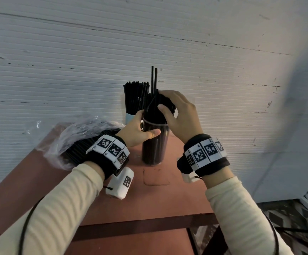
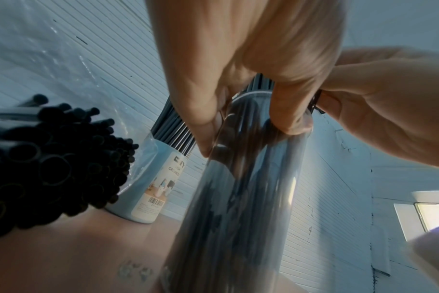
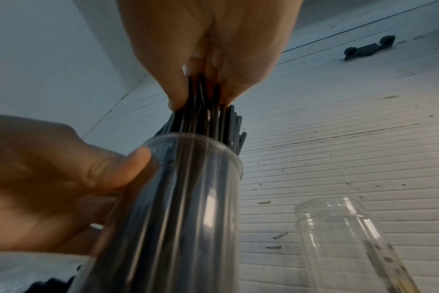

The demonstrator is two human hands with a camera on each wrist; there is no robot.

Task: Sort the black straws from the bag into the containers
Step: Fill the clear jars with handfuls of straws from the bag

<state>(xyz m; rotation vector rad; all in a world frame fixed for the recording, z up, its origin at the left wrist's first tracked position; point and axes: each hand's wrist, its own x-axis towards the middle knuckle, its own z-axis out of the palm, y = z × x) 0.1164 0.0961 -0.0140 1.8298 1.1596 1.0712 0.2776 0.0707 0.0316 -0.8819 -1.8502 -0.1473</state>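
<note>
Two other containers (image 2: 148,190) (image 3: 343,234) flank the held container (image 1: 154,144).

I log my left hand (image 1: 139,130), fingers and thumb curled in a grip, my right hand (image 1: 179,115) raised beside it, fingertips (image 3: 174,103) pinched downward, both forearms extended forward.

Straws (image 1: 154,107) black, in a clear container (image 1: 155,144). Second container (image 2: 148,190) pale blue, cream label with barcode. Third jar (image 3: 338,228) clear. Bag (image 1: 72,137) transparent, black straws inside. Worktop (image 1: 149,196) reddish-brown. Wall (image 1: 75,52) white, ribbed, dark scuffs. Sleeves (image 1: 57,208) cream ribbed; wristbands (image 1: 204,153) black with black-white checker tags.
</note>
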